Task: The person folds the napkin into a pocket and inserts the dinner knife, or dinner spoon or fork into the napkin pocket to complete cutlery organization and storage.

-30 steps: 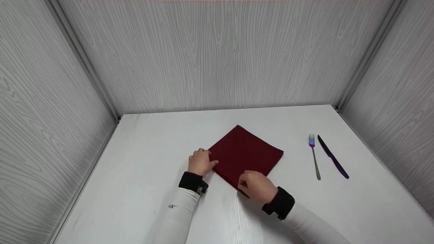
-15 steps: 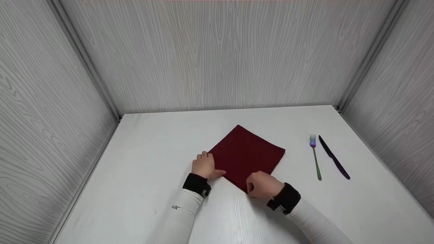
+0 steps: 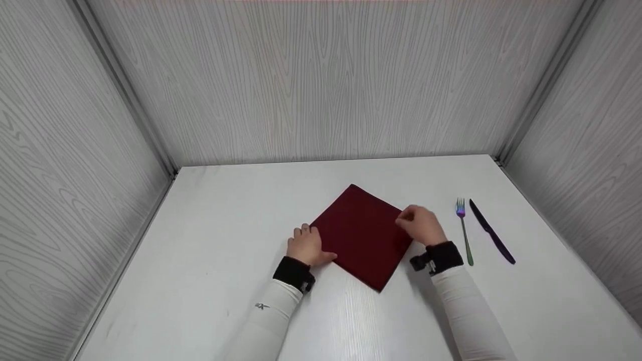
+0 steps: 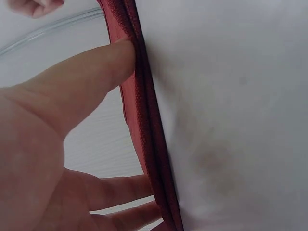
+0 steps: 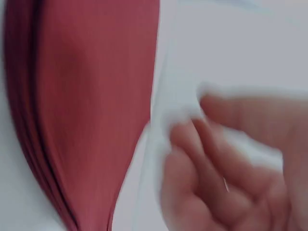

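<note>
A dark red folded cloth napkin [image 3: 363, 235] lies flat on the white table in the head view, turned like a diamond. My left hand [image 3: 305, 246] rests at its left corner and lower-left edge. In the left wrist view, the thumb and fingers [image 4: 115, 191] touch the layered edge of the napkin [image 4: 149, 120], spread apart along it. Over the napkin's right corner is my right hand [image 3: 422, 224], its fingers loosely bent. The right wrist view shows this hand [image 5: 231, 168] blurred, with a gap between thumb and fingertips and nothing in it; the napkin [image 5: 96, 96] is beside it.
A rainbow-tinted fork [image 3: 464, 230] and a dark knife [image 3: 491, 230] lie to the right of the napkin on the white table [image 3: 225, 215]. Grey wood-grain panels [image 3: 321, 85] stand behind and at both sides.
My right hand has let go of the napkin's near corner and moved up and right to its right corner. My left hand has shifted slightly right and down along the napkin's edge.
</note>
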`<action>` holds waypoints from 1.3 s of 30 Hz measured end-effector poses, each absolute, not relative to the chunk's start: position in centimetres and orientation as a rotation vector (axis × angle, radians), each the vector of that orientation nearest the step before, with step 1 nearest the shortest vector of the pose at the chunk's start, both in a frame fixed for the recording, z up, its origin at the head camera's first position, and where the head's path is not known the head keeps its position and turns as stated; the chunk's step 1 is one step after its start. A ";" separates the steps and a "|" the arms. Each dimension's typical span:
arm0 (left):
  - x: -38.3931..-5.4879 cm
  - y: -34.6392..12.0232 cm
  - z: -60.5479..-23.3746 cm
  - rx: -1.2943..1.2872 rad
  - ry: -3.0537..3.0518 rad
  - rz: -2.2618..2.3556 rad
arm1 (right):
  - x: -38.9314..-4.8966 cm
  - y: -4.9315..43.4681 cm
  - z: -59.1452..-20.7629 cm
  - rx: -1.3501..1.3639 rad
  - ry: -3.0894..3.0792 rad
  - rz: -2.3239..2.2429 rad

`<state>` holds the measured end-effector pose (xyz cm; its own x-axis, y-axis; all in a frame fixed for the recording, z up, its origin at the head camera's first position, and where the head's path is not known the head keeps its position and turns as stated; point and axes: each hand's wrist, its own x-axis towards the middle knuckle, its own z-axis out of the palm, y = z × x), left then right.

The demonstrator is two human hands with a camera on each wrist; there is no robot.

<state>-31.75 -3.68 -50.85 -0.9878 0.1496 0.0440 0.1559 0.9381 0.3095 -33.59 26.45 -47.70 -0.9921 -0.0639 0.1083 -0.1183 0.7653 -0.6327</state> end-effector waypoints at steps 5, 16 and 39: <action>-31.7 -3.8 -50.8 -0.238 -3.088 -0.500 | -35.8 28.9 -48.2 -0.191 -2.832 1.039; -31.3 -3.8 -50.6 -0.244 -3.088 -0.541 | -36.9 30.3 -51.0 -0.278 -2.848 1.052; -30.8 -2.9 -50.4 -0.618 -3.030 -0.713 | -35.8 31.1 -48.6 -0.370 -2.657 0.967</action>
<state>-30.76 -2.94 -50.35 -0.9236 0.3791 0.0568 0.3646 0.8232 0.4353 -35.75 31.12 -48.60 -0.9253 0.3338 0.1801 0.1399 0.7418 -0.6559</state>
